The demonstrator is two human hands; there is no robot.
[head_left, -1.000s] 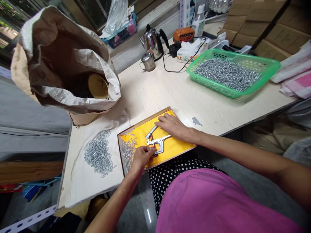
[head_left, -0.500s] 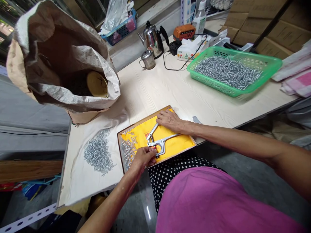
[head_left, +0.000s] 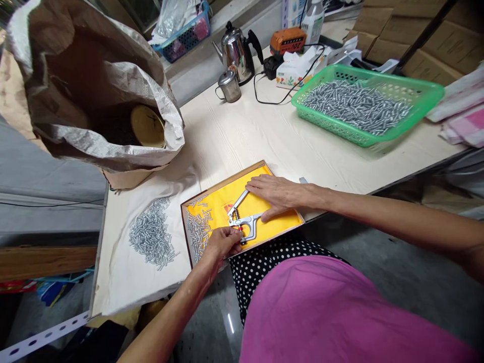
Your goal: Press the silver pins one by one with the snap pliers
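Pale wood table (head_left: 257, 136) across mid-frame; stainless kettle (head_left: 238, 55) top centre, open woven sack (head_left: 151, 157) upper left, green mesh basket (head_left: 333, 130) of metal pins (head_left: 357, 106) upper right.

Silver hand-press pliers (head_left: 249, 220) lie in a shallow yellow-lined tray (head_left: 217, 195) at lower centre, handles spread in a V opening toward frame right. More loose pins (head_left: 197, 234) sit at the tray's left end, and a heap (head_left: 151, 234) of them on white cloth (head_left: 121, 280) further left.

Step in hand, my read: setting up at the working end of the pliers, handles not squeezed. Next move calls for keeping the small end lined up, then even pressure across both handles, left fingertips clear of the pinch.

Left hand (head_left: 226, 243): forearm up from bottom left, fingers curled, thumb and forefinger close together at the lower working end, near a red bit (head_left: 240, 229). Can't tell if they grip a small part or just steady the tool.

Right hand (head_left: 278, 193): forearm in from frame right, palm down, fingers extended and thumb splayed wide. Fingertips at the upper handle's far end, thumb by the lower handle; not wrapped round either. Contact pressure: can't tell.
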